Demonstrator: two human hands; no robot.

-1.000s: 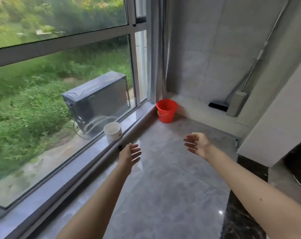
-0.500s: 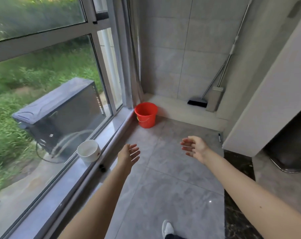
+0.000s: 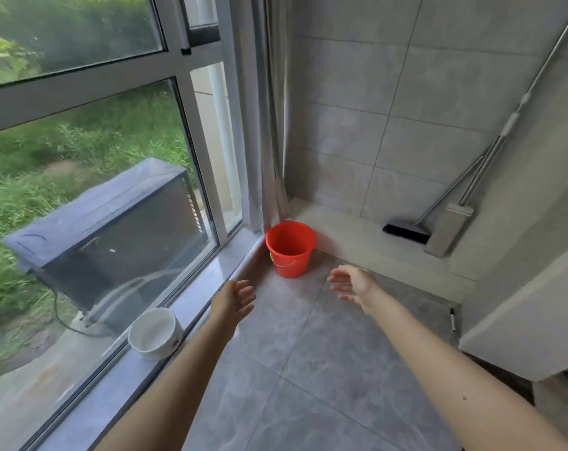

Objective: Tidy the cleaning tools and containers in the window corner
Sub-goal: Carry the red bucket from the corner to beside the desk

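1. A white bowl [image 3: 155, 333] is being left on the window sill [image 3: 207, 284], at the far left, upright and untouched.
2. The left hand [image 3: 234, 299] is being held out above the floor beside the sill, fingers spread loosely, with nothing gripped.
3. A red bucket [image 3: 290, 249] is being kept in the corner on the floor, just beside the curtain [image 3: 269, 125]; nothing can be made out inside it.
4. The right hand [image 3: 352, 283] is being stretched toward the bucket, fingers relaxed and apart, with nothing held (no contact is being made yet).
5. A broom [image 3: 406, 230] and a mop [image 3: 448, 229] are being leaned against the wall on the ledge.
6. Little tidying is judged done: every item is lying apart, so gathering is being left outstanding.
7. The mop handle's top is being cut off by the frame edge, and a small dark object [image 3: 453, 319] by the cabinet is too small to identify.
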